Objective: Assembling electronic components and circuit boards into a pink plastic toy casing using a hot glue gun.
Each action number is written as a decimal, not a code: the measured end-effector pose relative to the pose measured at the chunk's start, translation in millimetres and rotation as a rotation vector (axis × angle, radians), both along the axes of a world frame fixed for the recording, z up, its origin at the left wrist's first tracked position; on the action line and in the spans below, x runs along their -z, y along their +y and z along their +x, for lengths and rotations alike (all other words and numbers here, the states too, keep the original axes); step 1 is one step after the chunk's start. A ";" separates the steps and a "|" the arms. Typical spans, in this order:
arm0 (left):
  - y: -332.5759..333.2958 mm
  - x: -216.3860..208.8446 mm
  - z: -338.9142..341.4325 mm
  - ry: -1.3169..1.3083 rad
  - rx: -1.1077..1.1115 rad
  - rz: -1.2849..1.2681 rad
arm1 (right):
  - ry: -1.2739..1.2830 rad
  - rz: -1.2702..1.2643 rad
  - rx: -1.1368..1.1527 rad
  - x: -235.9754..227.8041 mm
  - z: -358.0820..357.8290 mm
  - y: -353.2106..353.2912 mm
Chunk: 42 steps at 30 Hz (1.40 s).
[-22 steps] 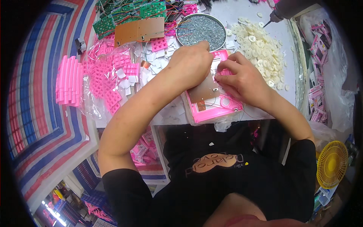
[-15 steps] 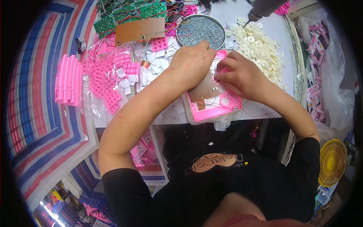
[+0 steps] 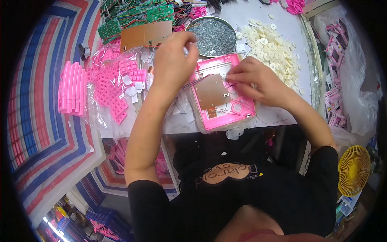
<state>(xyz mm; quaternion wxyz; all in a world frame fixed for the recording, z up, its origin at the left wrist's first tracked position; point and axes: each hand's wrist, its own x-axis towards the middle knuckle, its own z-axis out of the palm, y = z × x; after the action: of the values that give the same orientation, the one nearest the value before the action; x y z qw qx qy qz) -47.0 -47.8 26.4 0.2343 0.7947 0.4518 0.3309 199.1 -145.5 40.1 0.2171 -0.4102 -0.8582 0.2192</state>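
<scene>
A pink plastic casing (image 3: 219, 123) lies face-down near the table's front edge, on clear plastic. Across its left part sits a brown circuit board (image 3: 211, 92), with thin wires running from it. My right hand (image 3: 260, 82) is over the casing's right side, fingertips pinched close to the board's edge; whatever they grip is too small to tell. Up and left of the casing, my left hand (image 3: 175, 58) is raised beside a round tin of small screws (image 3: 213, 37). Its fingers curl toward the thumb, and I cannot make out anything between them.
Cream plastic discs (image 3: 274, 52) are heaped right of the tin. Green circuit boards (image 3: 139, 14) with wires and a brown board (image 3: 146, 34) lie at the far left. Pink keypads (image 3: 109, 80) in clear plastic and pink strips (image 3: 72, 88) are left. A yellow fan (image 3: 354, 171) stands lower right.
My left hand has moved off the casing, up and left, uncovering the board and the tin. The screwdriver hanging at the top has left the view. My right hand stays over the casing.
</scene>
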 end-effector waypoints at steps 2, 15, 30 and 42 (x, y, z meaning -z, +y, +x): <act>-1.4 0.1 -11.0 0.145 -0.097 0.030 | 0.031 -0.012 -0.008 0.3 5.4 1.4; -65.9 3.7 6.4 -0.082 0.011 0.087 | 0.380 -0.201 0.278 -5.9 -36.0 22.7; -71.8 14.1 -6.2 -0.183 0.121 0.307 | 0.491 -0.496 0.167 -8.2 -23.6 -12.7; -78.7 15.2 -2.8 -0.165 0.022 0.205 | -0.176 0.209 0.168 -0.2 -19.1 -18.4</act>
<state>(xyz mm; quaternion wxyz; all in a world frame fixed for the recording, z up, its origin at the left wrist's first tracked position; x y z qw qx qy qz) -49.8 -126.4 11.1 0.1918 0.7895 0.3859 0.4369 180.0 -163.9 40.3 0.2002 -0.4735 -0.8546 0.0729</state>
